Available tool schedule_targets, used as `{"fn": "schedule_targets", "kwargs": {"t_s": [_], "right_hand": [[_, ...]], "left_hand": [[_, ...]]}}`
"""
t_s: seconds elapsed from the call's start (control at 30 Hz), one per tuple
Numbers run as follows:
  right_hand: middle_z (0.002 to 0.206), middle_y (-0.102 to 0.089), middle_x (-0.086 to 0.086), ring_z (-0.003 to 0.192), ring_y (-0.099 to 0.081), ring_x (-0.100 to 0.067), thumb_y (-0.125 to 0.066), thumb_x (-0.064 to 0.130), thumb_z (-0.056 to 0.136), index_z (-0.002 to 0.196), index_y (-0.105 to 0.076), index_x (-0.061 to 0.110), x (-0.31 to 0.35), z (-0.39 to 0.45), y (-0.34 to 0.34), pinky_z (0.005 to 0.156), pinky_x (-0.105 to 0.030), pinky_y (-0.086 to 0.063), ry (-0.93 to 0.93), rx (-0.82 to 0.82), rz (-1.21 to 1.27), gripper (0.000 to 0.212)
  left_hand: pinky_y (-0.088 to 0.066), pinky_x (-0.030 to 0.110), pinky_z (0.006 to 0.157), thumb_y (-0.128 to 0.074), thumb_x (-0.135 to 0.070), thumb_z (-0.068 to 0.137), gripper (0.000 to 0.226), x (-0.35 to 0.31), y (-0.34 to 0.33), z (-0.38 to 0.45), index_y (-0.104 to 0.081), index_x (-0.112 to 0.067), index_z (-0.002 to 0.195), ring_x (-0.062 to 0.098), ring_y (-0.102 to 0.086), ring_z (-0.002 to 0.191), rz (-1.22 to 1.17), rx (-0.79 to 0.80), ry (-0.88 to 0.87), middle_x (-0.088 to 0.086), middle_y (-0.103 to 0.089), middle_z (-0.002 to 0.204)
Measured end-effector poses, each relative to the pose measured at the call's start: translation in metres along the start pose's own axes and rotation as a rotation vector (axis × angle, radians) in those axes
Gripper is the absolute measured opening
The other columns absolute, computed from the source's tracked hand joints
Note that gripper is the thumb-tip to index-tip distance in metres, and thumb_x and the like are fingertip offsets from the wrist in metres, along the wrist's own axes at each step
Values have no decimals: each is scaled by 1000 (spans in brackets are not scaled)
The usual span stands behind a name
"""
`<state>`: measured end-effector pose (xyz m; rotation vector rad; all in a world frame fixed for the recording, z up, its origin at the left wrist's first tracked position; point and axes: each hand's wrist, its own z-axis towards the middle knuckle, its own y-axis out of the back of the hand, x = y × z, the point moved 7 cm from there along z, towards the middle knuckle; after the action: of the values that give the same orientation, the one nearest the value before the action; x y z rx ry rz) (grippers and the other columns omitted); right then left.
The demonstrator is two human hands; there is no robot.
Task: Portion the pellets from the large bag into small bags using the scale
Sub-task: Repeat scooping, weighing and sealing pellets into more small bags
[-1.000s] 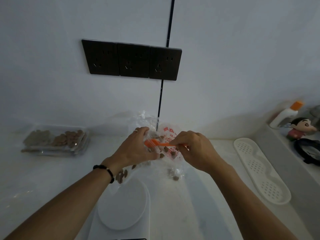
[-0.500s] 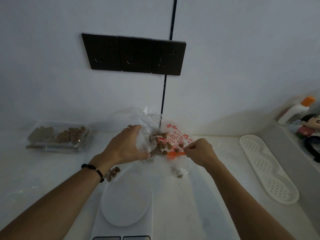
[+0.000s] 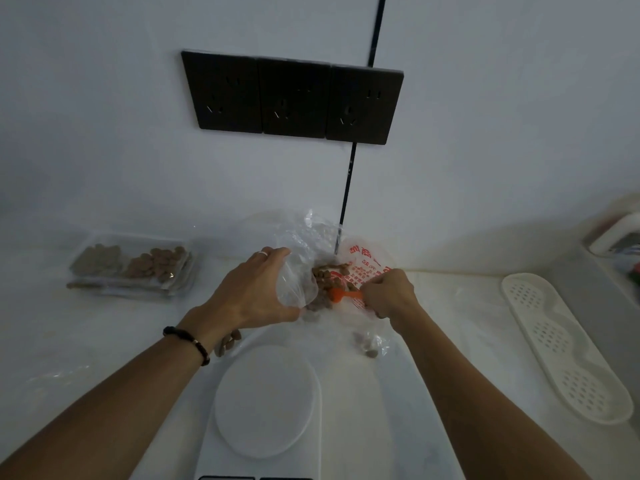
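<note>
Left hand is gripping the near-left flap of the large bag, fingers curled round the clear plastic and holding its mouth open. Right hand is pinching the handle of an orange scoop, with the scoop head sitting among the pellets inside the bag. Large bag is lying toward the back edge of the worktop, about mid-width, just in front of the wall; it is clear plastic with red print on its right side. Scale is sitting at the near edge of the worktop, just in front of both hands, its round white platter carrying nothing. A few pellets are showing under the left wrist just beyond the scale's far-left corner, and a few more are lying in crumpled clear plastic near the right wrist; can't tell whether that plastic is part of the large bag or a separate small bag. Filled small bags are stacked near the back-left of the worktop, well apart from the hands. White perforated tray is lying along the right side of the worktop. Left wrist is wearing a dark bead bracelet; a ring is showing on a left finger. Three dark sockets are sitting on the wall above the bag.
</note>
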<state>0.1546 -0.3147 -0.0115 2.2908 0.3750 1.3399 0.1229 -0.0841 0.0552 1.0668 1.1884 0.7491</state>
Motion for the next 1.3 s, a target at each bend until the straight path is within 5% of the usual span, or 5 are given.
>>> {"fn": "schedule_targets", "kwargs": {"t_s": [0.43,0.93,1.13,1.2,1.3], "right_hand": [[66,-58,-13,41,-40,-12,-49,-16,83,88,-71,-4,-13,-12,-24,33,-19,-29,-175,30,547,25],[78,-61,-19,42,-41,-12,-53,-15,83,85,-71,-4,12,-78,52,35,-18,-28,15,67,571,21],[66,-61,-14,47,-42,-16,-56,-9,85,82,-77,10,52,-106,56,44,-25,-32,244,87,249,28],[70,-68,-5,54,-51,-14,-58,-3,86,76,-77,24,70,-117,55,47,-23,-41,410,66,27,35],[88,-69,4,76,-61,-12,-54,3,89,91,-78,23,96,-139,46,65,-21,-50,752,23,-400,31]], "left_hand": [[-46,33,93,-75,-57,65,102,5,-5,-4,-24,-22,147,15,-42,127,-6,-9,-15,-3,-41,140],[-45,35,96,-78,-57,65,102,-17,-3,2,-29,-16,144,19,-41,126,-78,33,39,2,-43,139],[-43,36,99,-83,-58,59,106,-26,9,1,-32,-19,144,18,-40,128,-219,-30,58,0,-42,142],[-42,34,98,-84,-53,61,103,-31,13,-1,-33,-19,143,16,-41,126,-273,-55,43,-1,-43,141],[-40,31,98,-85,-50,63,101,-38,16,-2,-32,-21,144,14,-41,125,-324,-77,25,-3,-44,141]]}}
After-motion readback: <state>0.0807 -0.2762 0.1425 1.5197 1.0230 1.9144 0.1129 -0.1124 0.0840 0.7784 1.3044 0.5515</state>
